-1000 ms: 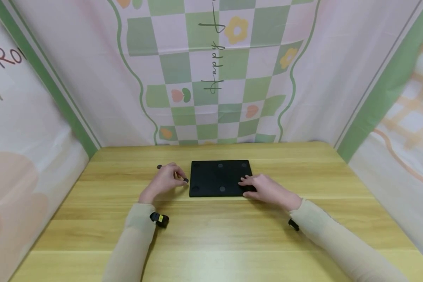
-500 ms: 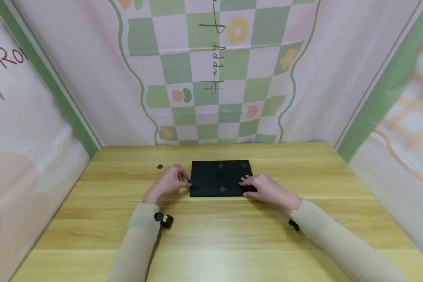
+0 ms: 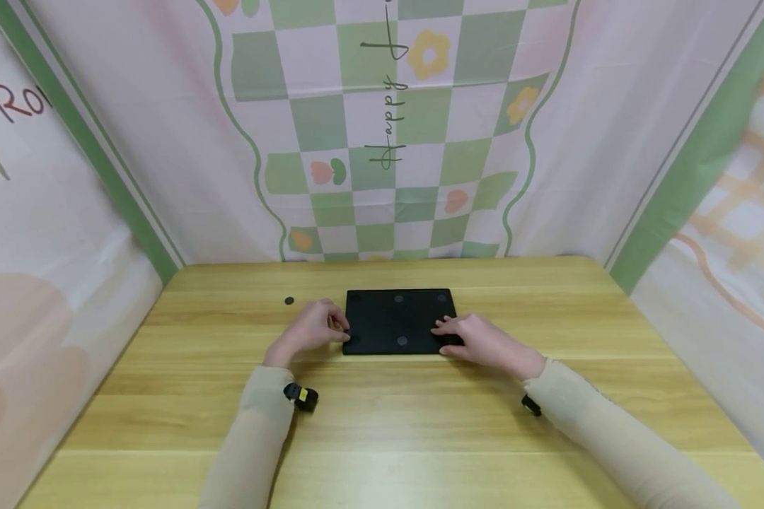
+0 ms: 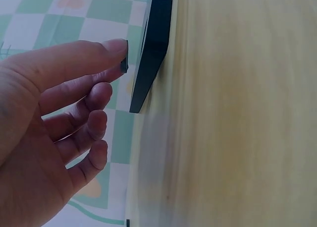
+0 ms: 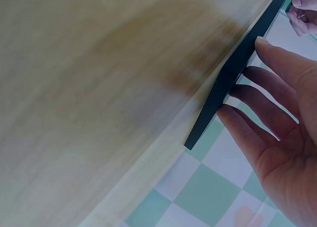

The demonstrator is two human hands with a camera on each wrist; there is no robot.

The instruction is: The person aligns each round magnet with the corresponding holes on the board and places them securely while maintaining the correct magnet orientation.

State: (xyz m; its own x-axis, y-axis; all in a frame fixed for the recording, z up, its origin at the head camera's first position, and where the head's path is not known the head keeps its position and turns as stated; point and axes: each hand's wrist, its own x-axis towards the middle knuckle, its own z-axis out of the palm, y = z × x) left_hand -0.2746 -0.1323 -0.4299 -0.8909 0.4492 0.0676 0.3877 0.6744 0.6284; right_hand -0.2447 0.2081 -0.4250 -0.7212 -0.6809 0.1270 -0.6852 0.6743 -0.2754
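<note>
A flat black board [image 3: 382,322] lies on the table, with several round dark spots visible on its top. My left hand [image 3: 315,329] is over its left end. In the left wrist view, thumb and index finger pinch a small black disc [image 4: 124,61] just above the board's surface, apart from it; the other fingers curl loosely. My right hand [image 3: 480,343] rests on the board's right end, fingertips on top and thumb at the near edge, as the right wrist view shows. The hand covers part of that end.
Another dark disc [image 3: 289,300] lies loose on the wooden table [image 3: 388,424], left of the board. Patterned cloth [image 3: 388,141] hangs behind the table, with more cloth at both sides. Each wrist carries a small black device [image 3: 301,397].
My left hand has moved right with the small disc, from beside the board to over its left end. The right hand and the board have stayed put.
</note>
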